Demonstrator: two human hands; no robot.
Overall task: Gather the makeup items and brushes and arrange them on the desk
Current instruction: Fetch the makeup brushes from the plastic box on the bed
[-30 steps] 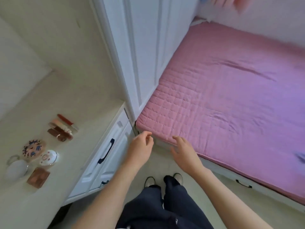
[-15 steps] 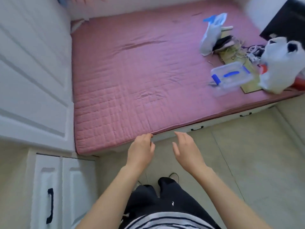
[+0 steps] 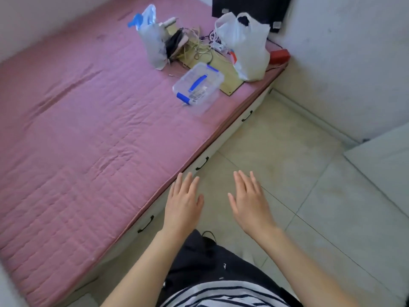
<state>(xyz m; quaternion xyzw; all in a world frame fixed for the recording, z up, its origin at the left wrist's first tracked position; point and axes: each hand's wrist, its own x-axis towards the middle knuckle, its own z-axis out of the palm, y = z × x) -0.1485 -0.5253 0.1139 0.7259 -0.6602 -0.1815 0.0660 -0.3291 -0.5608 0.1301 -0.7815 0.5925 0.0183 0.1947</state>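
My left hand (image 3: 183, 202) and my right hand (image 3: 250, 202) are held out flat in front of me over the floor beside the bed, fingers spread, both holding nothing. On the pink mattress (image 3: 88, 129) lies a clear plastic box with blue clips (image 3: 198, 87), some small items showing inside it. Beyond it stand a small clear bag with blue print (image 3: 152, 38) and a big white plastic bag (image 3: 245, 45). Between the bags is a heap of cables and small objects (image 3: 192, 45). The desk and the makeup items on it are out of view.
The bed base has drawers with black handles (image 3: 202, 163) along its side. Pale floor tiles (image 3: 309, 185) stretch to the right up to a white wall (image 3: 354, 63). A red object (image 3: 280, 55) lies at the bed's far corner, under a dark panel (image 3: 250, 7).
The view has swung right, away from the desk and wardrobe, toward the bed's far end. The box and bags are nearer. Both hands have opened out flat.
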